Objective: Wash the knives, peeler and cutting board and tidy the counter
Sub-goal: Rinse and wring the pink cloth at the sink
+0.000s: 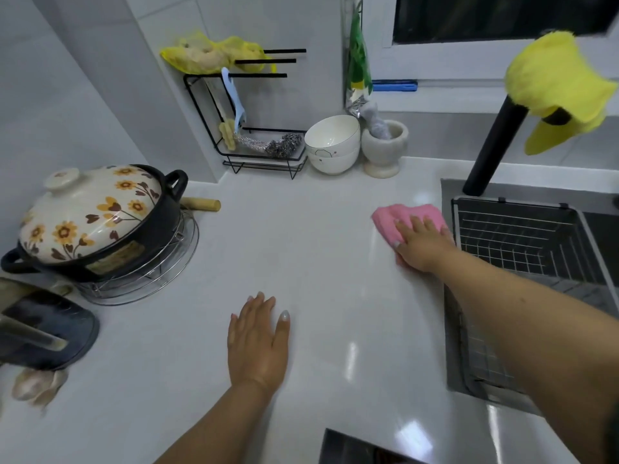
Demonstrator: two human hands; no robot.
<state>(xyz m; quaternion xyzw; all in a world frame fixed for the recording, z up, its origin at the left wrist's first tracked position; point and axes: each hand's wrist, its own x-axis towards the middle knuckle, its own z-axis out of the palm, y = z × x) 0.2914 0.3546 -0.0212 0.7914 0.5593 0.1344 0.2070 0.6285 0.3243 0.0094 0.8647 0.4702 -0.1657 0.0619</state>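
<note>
- The white glossy stone table (301, 236) is the thing being tidied; a pink soft cloth (398, 217) lies on it at its right side, just beside the edge of the sink (447, 195).
- The right hand (420, 244) presses flat on the pink cloth, fingers straight and spread, not curled round it. The left hand (258, 343) rests flat on the bare table nearer the person, fingers straight, holding nothing.
- The cloth looks limp and light, probably damp; it should bunch and slide readily under the palm. I judge a flat palm on its middle is the best hold for wiping, and a pinch at one edge for lifting it.
- No knives, peeler or cutting board can be made out, so the washing is likely done and wiping is the step in hand.
- The sink holds a dark wire basket (522, 236); I see nothing in it. A black tap (492, 145) rises behind it with a yellow fluffy cloth (556, 92) draped on top.
- Two white stacked bowls (333, 144) stand at the back, the top one bare inside. Beside them a white stone mortar (385, 149) holds something grey.
- A black wire rack (264, 135) holds steel scourers.
- On the left, a black pot with a flowered lid (93, 219) sits on a round wire trivet (147, 283); its contents are hidden.
</note>
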